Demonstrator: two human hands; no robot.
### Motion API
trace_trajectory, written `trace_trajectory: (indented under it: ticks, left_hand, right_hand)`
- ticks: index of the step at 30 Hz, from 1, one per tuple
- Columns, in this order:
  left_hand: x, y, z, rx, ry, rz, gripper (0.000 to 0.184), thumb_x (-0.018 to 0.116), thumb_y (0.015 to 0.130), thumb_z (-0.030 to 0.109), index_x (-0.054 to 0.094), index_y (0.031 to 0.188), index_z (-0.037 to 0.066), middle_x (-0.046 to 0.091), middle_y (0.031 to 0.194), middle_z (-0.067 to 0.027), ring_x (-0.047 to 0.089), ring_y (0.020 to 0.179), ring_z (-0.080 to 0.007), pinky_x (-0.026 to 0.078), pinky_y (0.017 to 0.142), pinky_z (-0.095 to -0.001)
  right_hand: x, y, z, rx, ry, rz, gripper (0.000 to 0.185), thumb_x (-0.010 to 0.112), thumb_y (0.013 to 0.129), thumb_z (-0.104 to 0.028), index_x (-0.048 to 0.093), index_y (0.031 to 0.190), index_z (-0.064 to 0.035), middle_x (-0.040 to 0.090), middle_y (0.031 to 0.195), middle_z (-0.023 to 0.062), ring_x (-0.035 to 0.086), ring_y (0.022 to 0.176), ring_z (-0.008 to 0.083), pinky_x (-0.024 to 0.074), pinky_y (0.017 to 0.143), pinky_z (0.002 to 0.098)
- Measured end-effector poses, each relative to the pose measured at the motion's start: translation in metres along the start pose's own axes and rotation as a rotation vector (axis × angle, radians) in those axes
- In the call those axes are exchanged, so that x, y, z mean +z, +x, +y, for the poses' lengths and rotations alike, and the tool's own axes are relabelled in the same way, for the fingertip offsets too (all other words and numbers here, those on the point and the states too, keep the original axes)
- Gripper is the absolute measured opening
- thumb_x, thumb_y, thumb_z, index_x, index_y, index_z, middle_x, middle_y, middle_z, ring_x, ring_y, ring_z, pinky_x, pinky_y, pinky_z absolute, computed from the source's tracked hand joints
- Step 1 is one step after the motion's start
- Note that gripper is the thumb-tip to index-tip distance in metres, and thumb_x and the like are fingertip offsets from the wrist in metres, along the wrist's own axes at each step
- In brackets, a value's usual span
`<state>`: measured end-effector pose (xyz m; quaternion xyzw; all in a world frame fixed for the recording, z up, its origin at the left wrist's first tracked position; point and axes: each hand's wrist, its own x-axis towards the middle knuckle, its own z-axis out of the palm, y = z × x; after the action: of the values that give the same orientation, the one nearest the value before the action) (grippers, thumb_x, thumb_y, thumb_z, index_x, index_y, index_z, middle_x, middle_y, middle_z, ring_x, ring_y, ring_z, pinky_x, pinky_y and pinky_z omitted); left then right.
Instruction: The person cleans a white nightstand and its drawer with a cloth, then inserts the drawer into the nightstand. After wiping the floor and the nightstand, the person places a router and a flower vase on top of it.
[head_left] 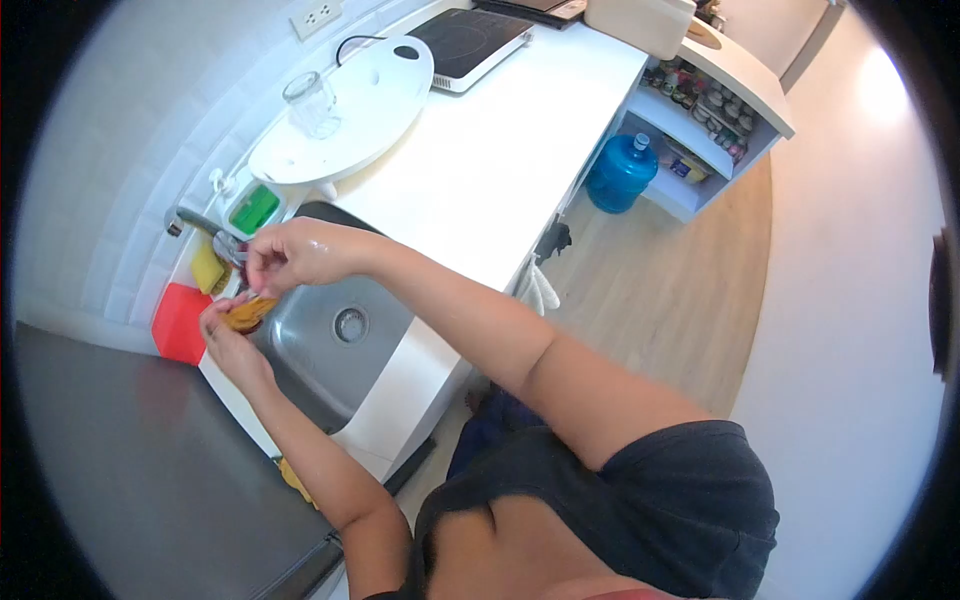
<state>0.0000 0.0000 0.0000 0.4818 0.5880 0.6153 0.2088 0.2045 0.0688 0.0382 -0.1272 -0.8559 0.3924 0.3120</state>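
Note:
Over the left end of the steel sink (pixel 310 345), my left hand (pixel 238 345) has its fingers wrapped round a small, wrinkled yellow-orange thing (pixel 250 314) whose kind I cannot make out. Just above it, my right hand (pixel 305 252) is closed in a pinch at the upper end of that same thing. What exactly lies between the right fingertips is too small to tell. Wet or soapy spots show on the back of my right hand. Behind both hands is the faucet (pixel 197 220), partly hidden. A yellow sponge (pixel 208 268) sits close to my fingers.
A red board-like piece (pixel 182 325) stands left of the sink. Beyond are a green sponge (pixel 255 208) in a holder, a white oval tray (pixel 375 120) with a glass pitcher (pixel 312 105), and an induction cooktop (pixel 470 45). A blue water jug (pixel 622 172) stands on the floor.

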Motion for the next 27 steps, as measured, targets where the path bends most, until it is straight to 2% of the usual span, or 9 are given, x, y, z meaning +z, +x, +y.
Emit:
trace_trajectory:
  ticks: [2,6,7,9,11,13,18,23,27]
  left_hand:
    - [0.007,-0.004,0.004,0.126,-0.386,0.171,0.032,0.041,0.096,0.035,0.052,0.09,0.006,0.054,0.096,-0.0095,0.058,0.091,-0.0247,0.047,0.08,-0.0337]
    - [0.025,-0.012,-0.102,0.035,-0.066,0.039,0.035,0.04,0.095,0.033,0.056,0.091,0.002,0.059,0.095,-0.013,0.059,0.092,-0.027,0.047,0.077,-0.0353]
    - [0.024,-0.026,-0.108,-0.033,0.159,-0.028,0.036,0.04,0.095,0.033,0.057,0.094,0.001,0.06,0.096,-0.0145,0.059,0.091,-0.0293,0.046,0.077,-0.037]
    - [0.036,-0.043,-0.107,-0.134,0.596,-0.142,0.039,0.039,0.095,0.033,0.059,0.1,0.001,0.062,0.097,-0.0176,0.059,0.089,-0.0338,0.045,0.076,-0.0404]
    - [0.058,-0.062,-0.088,-0.187,0.818,-0.196,0.04,0.038,0.095,0.034,0.06,0.102,0.0,0.063,0.098,-0.0191,0.059,0.088,-0.036,0.044,0.076,-0.042]
    - [0.087,-0.078,-0.031,-0.085,0.788,-0.113,0.04,0.038,0.095,0.035,0.059,0.104,0.001,0.063,0.093,-0.0193,0.059,0.083,-0.0381,0.044,0.075,-0.0427]
    - [0.189,-0.121,0.016,0.123,0.271,-0.265,0.039,0.038,0.097,0.034,0.058,0.101,0.0,0.061,0.093,-0.0131,0.06,0.087,-0.0243,0.047,0.073,-0.0345]
    - [0.358,-0.23,0.044,-0.472,-0.653,-0.387,0.055,0.045,0.092,0.048,0.033,0.128,0.008,0.044,0.123,-0.0097,0.046,0.111,-0.0208,0.04,0.093,-0.0362]
    - [0.507,-0.366,0.058,-0.605,-0.787,-0.741,0.062,0.065,0.084,0.031,0.029,0.129,0.01,0.04,0.127,-0.0091,0.042,0.117,-0.0211,0.036,0.1,-0.0381]
  right_hand:
    - [0.001,-0.005,-0.006,-0.147,0.766,0.222,0.008,0.062,0.079,-0.007,0.063,0.087,-0.0085,0.061,0.086,0.0026,0.058,0.08,0.0189,0.0454,0.076,0.0281]
    - [0.046,-0.033,0.094,0.147,0.92,0.165,0.014,0.065,0.077,-0.008,0.063,0.09,-0.0074,0.059,0.102,0.0071,0.059,0.09,0.0206,0.0463,0.079,0.0307]
    - [0.062,-0.05,0.108,0.109,0.009,0.197,0.021,0.066,0.077,-0.01,0.062,0.097,-0.0074,0.055,0.11,0.0097,0.058,0.095,0.023,0.0463,0.082,0.0331]
    - [0.06,-0.064,0.101,0.065,-0.93,0.209,0.028,0.066,0.078,-0.013,0.061,0.104,-0.0075,0.051,0.119,0.0124,0.057,0.1,0.0254,0.0464,0.084,0.0354]
    - [0.053,-0.079,0.078,0.227,-0.156,0.183,0.042,0.066,0.079,-0.018,0.055,0.119,-0.0095,0.041,0.129,0.0153,0.053,0.108,0.0311,0.044,0.09,0.0384]
    - [0.042,-0.1,0.074,0.178,-0.232,0.166,0.052,0.068,0.077,-0.02,0.049,0.125,-0.0103,0.044,0.126,0.0139,0.053,0.107,0.0329,0.0433,0.09,0.0385]
    - [-0.025,-0.194,0.06,0.082,0.257,0.35,0.058,0.07,0.077,-0.024,0.045,0.124,-0.0036,0.05,0.113,0.0164,0.054,0.1,0.0289,0.0433,0.088,0.0351]
    - [-0.122,-0.366,0.041,0.463,0.285,0.566,0.046,0.063,0.083,-0.028,0.05,0.107,0.0083,0.055,0.096,0.0168,0.053,0.097,0.0219,0.0423,0.087,0.0325]
    - [-0.178,-0.54,0.046,0.556,0.047,0.79,0.037,0.061,0.083,-0.029,0.057,0.103,0.0017,0.057,0.1,0.016,0.056,0.096,0.0281,0.0423,0.089,0.0349]
